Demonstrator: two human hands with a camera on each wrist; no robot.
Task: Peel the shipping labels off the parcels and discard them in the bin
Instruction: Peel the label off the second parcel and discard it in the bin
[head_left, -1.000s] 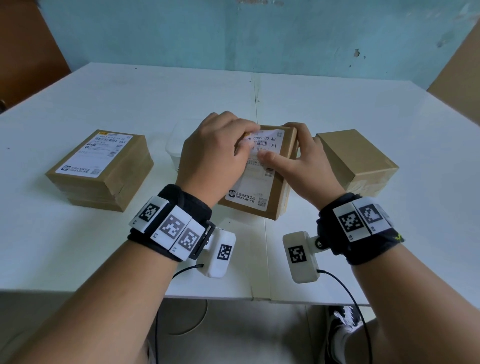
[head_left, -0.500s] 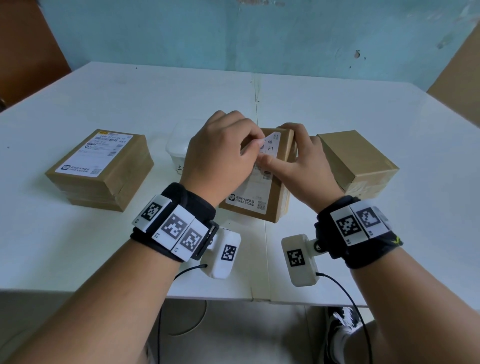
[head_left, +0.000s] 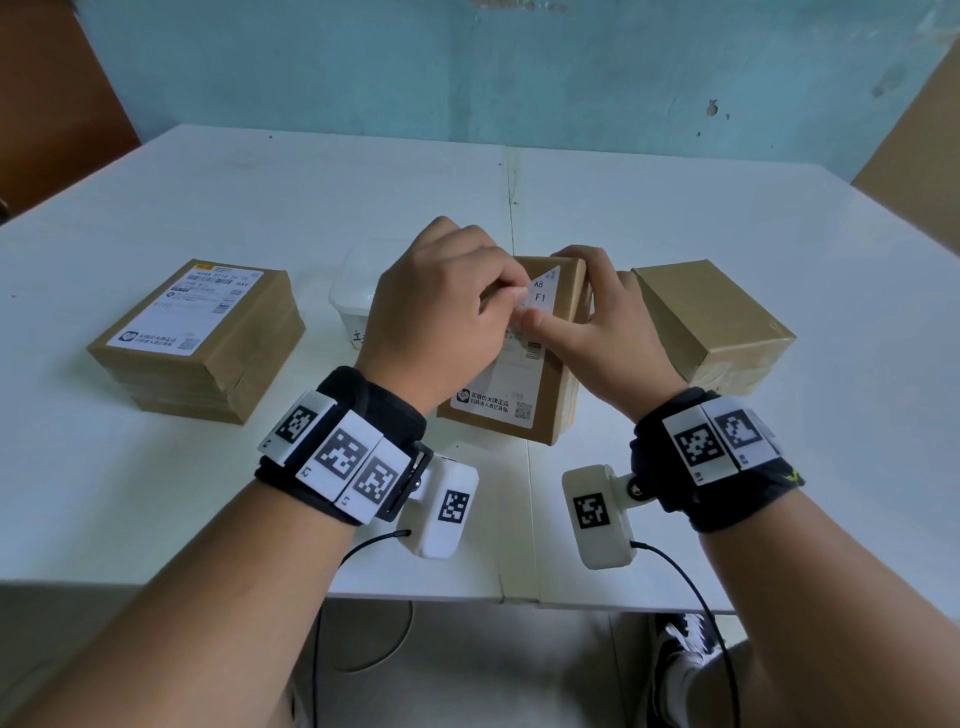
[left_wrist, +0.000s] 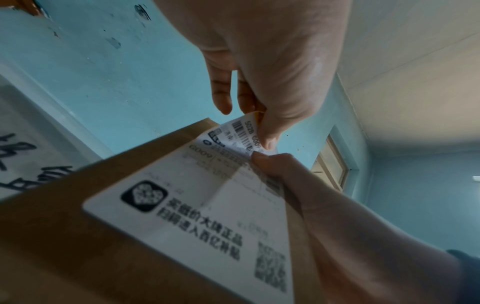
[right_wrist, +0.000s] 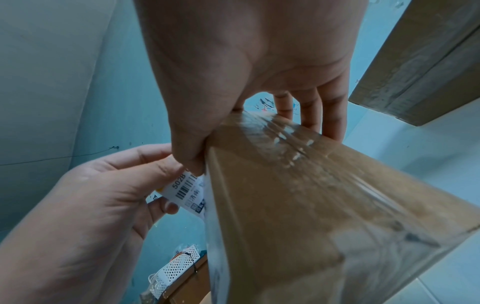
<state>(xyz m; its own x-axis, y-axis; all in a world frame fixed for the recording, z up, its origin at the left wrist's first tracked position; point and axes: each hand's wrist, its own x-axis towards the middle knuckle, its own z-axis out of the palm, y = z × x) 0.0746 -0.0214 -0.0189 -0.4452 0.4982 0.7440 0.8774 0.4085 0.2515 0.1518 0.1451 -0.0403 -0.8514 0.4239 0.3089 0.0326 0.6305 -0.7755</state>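
A brown middle parcel (head_left: 551, 410) lies on the white table (head_left: 675, 218) with a white shipping label (head_left: 498, 387) on top. My left hand (head_left: 441, 312) pinches the label's peeled far-left corner (left_wrist: 244, 131) between thumb and fingers, and that corner is lifted and folded back. My right hand (head_left: 602, 325) holds the parcel: its thumb (left_wrist: 272, 166) presses on the label beside the peeled part, and its fingers (right_wrist: 311, 111) curl over the far edge. The label's near half is still stuck flat. A translucent bin (head_left: 353, 296) with handwriting stands just behind my left hand, partly hidden.
A flat parcel (head_left: 249, 343) with its own label (head_left: 187, 306) lies at the left. At the right, close to my right hand, stands a bare brown parcel (head_left: 711, 322). Cables hang from the wrist cameras over the near table edge (head_left: 467, 597).
My left hand has drawn the label's far-left corner farther off the box and folded it toward my right thumb, so less of the label's top shows. My right hand has kept its hold.
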